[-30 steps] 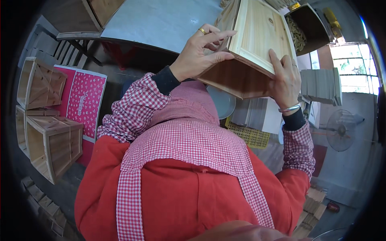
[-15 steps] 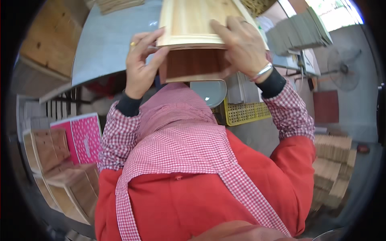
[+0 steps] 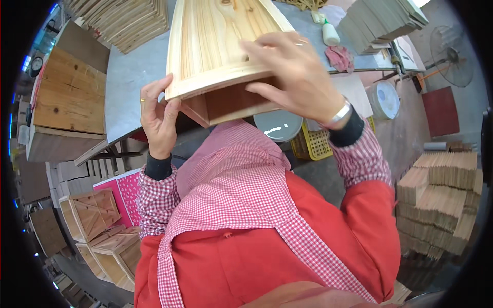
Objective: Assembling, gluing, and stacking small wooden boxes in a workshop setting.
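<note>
We see one pale pine box [image 3: 221, 56], open at its near end, held up between two hands above the grey bench [image 3: 128, 87]. The left hand [image 3: 158, 117] sits at the box's lower left corner, fingers curled partly closed against the side wall and the thumb pressed to the bottom edge. The right hand [image 3: 300, 82] lies over the box's top panel, fingers spread wide and flat across the wood, the palm wrapping the right edge. So the box rests between the two, the left hand below and beside it, the right on top.

Behind the box on the bench we count one white squeeze bottle [image 3: 330, 34], one crumpled pink rag [image 3: 339, 57] just beside it, and two stacks of thin wooden boards, one [image 3: 126, 20] left of the box and one [image 3: 382, 20] right of it. Left of the box, below the bench, stand three small wooden crates [image 3: 95, 213]. Right of the box we count one standing fan [image 3: 452, 49] and one yellow plastic basket [image 3: 313, 143].
</note>
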